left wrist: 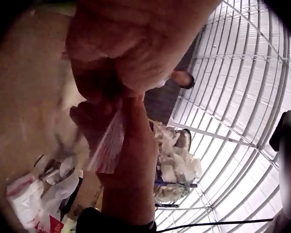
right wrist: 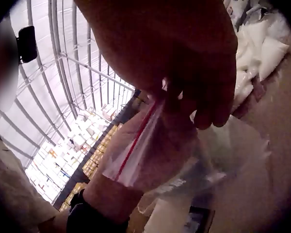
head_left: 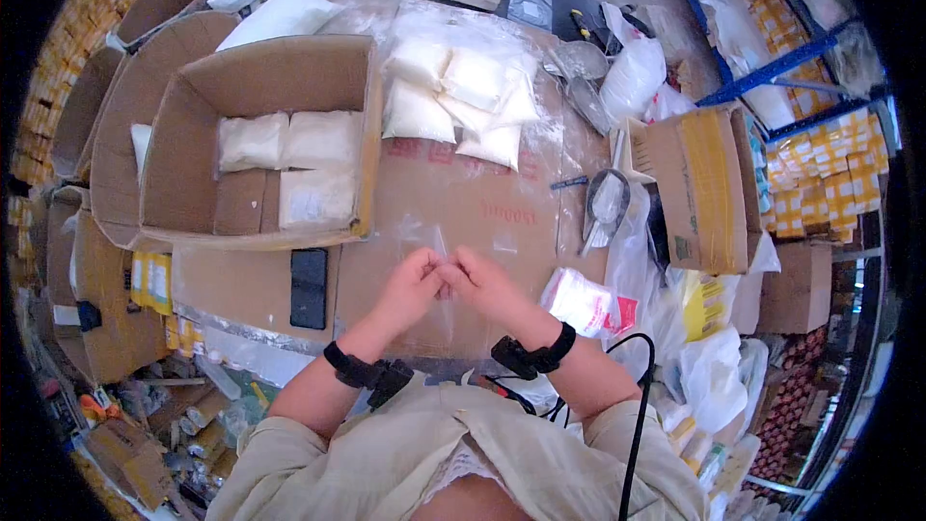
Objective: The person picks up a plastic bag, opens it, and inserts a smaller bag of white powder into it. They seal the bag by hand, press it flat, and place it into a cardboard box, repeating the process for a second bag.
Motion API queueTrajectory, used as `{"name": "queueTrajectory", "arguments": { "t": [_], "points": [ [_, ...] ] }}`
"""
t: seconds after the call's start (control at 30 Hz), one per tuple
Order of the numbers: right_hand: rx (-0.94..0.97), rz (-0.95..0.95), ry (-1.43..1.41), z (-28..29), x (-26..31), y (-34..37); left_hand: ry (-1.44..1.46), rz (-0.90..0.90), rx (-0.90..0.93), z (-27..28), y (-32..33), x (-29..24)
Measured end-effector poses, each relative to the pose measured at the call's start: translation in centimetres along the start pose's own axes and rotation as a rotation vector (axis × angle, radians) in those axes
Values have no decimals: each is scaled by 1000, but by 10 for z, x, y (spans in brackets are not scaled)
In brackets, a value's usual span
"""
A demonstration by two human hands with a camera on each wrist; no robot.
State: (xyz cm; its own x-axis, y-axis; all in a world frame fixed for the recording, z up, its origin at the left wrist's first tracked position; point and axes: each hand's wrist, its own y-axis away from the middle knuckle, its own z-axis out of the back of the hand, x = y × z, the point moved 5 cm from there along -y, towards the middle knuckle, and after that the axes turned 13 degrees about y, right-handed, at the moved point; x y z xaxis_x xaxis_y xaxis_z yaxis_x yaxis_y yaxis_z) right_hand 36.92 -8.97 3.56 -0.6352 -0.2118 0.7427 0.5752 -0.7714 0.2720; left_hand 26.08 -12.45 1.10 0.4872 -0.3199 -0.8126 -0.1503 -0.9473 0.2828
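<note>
Both hands meet over the cardboard-covered table near its front edge. Between them is a clear plastic bag (head_left: 443,243) (right wrist: 233,150), whose red seal strip shows in the right wrist view. The left hand (head_left: 410,285) (left wrist: 131,48) pinches the bag with curled fingers. Touching it, the right hand (head_left: 480,285) (right wrist: 174,53) pinches the bag too. In the left wrist view a clear flap of the bag (left wrist: 109,143) hangs from the fingers. The exact finger contact is partly hidden.
A cardboard box (head_left: 275,63) holding filled white bags (head_left: 253,142) stands at the left. More filled bags (head_left: 419,112) lie beyond the hands. A black phone (head_left: 309,287) lies left; a pack of plastic bags (head_left: 577,302), scoops (head_left: 607,201) and another box (head_left: 696,190) are right.
</note>
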Motion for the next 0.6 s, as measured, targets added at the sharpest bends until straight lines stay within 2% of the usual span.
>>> {"name": "queueTrajectory", "arguments": {
  "t": [0.13, 0.23, 0.3, 0.33, 0.4, 0.43, 0.5, 0.53, 0.6],
  "points": [
    [74, 52, 138, -4, 7, -26, 46, 17, -7, 27, -12, 10],
    [42, 120, 404, -9, -2, -34, -13, 59, -86, 46, -17, 16],
    [-102, 107, 539, 10, -41, -33, -131, 124, -201, 68, -19, 14],
    [-179, 105, 608, 20, -46, -38, -157, 112, -203, 75, -20, 14],
    [-87, -170, 265, 26, -60, -58, -211, 101, -200, 84, -16, 20],
    [-38, -308, 90, 29, -58, -66, -136, 105, -210, 83, -20, 26],
    [195, -180, 216, 11, -10, -81, 10, 111, -233, 73, -32, 40],
    [314, -115, 276, -2, 8, -85, 52, 43, -210, 68, -37, 28],
    [264, -129, 192, -16, -2, -93, 125, 95, -203, 72, -47, 26]
  ]
}}
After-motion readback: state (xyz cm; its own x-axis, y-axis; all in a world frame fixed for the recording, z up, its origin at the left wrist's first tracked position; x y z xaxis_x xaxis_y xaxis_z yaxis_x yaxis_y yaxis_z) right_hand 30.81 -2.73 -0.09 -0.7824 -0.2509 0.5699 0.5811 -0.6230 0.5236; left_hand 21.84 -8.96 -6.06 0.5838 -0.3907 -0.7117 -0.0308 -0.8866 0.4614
